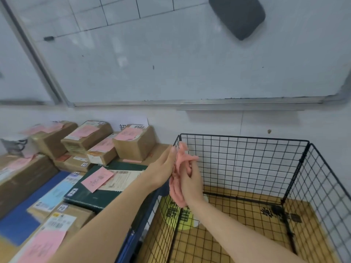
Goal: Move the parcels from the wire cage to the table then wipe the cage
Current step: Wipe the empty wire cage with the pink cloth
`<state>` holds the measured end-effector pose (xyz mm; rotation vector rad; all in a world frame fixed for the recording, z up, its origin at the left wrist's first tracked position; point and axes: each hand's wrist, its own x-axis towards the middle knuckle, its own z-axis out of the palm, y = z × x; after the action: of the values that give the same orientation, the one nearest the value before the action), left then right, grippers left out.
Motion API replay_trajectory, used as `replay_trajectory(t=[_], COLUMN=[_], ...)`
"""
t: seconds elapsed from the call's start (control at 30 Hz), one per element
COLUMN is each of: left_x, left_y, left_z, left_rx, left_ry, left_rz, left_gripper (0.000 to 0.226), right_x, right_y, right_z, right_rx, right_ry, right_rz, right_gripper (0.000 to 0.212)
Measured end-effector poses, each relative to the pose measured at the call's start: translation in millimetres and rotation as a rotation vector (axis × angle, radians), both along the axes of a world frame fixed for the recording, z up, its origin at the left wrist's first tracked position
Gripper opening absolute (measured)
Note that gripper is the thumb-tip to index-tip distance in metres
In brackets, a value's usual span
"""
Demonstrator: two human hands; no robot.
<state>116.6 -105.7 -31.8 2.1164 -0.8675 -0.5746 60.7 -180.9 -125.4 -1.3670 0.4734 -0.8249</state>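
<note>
Both forearms are being stretched forward and held together over the left wall of the wire cage [245,162]. The left hand [163,168] is being shown with its back to the camera, its fingers straight and laid flat against a pink glove [178,194]; its thumb is hidden. The right hand [191,181] is being curled round the same glove from the other side, so that the glove is being clasped between the two palms. Limp pink fingers are being left sticking out above the hands and hanging below them; the glove looks thin and rubbery, though it is blurred. The cage is made of black wire mesh, open at the top, and is standing on a yellow-tiled floor just beside the table [131,242]. The parcels [133,147] are lying on the table to the left of the hands, apart from them: brown cardboard boxes, a dark green one and a blue one, many being marked with pink slips.
</note>
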Motion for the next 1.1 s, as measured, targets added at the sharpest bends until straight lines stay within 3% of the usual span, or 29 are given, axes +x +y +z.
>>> replay_trajectory(t=[0.13, 0.2, 0.37, 0.5, 0.53, 0.63, 0.7, 0.93, 1.1], left_x=[-23.0, -36.0, -51.7, -54.0, -53.3, -43.7, -39.9, -39.0, -37.2], left_y=[23.6, 36.3, 56.4, 62.1, 62.1, 60.5, 60.3, 59.7, 57.9], left_z=[15.2, 21.6, 23.6, 17.5, 16.1, 6.4, 2.7, 3.4, 2.0], left_rx=[-0.039, -0.040, -0.097, -0.082, -0.075, -0.037, -0.023, 0.029, 0.044], left_ry=[0.138, 0.161, 0.169, 0.115, 0.107, 0.105, 0.083, 0.047, 0.042], left_rz=[-0.065, -0.082, -0.094, -0.069, -0.062, -0.041, -0.018, 0.001, 0.023], left_gripper=[0.049, 0.054, 0.055, 0.040, 0.040, 0.075, 0.071, 0.067, 0.063], right_x=[-13.7, -15.2, -7.7, -9.0, -10.6, -15.4, -18.8, -31.6, -32.1], right_y=[18.9, 30.4, 45.1, 48.6, 49.7, 51.5, 51.7, 67.3, 69.2], right_z=[15.0, 16.1, 7.6, -7.2, -11.7, -33.0, -49.7, -97.5, -107.0], right_rx=[-0.106, -0.159, -0.180, -0.170, -0.159, -0.098, -0.046, 0.031, 0.043], right_ry=[0.023, 0.048, 0.091, 0.145, 0.163, 0.217, 0.265, 0.459, 0.548], right_rz=[0.015, -0.006, -0.042, -0.089, -0.088, -0.082, -0.088, 0.012, 0.018], right_gripper=[0.023, 0.024, 0.024, 0.014, 0.015, 0.025, 0.036, 0.034, 0.045])
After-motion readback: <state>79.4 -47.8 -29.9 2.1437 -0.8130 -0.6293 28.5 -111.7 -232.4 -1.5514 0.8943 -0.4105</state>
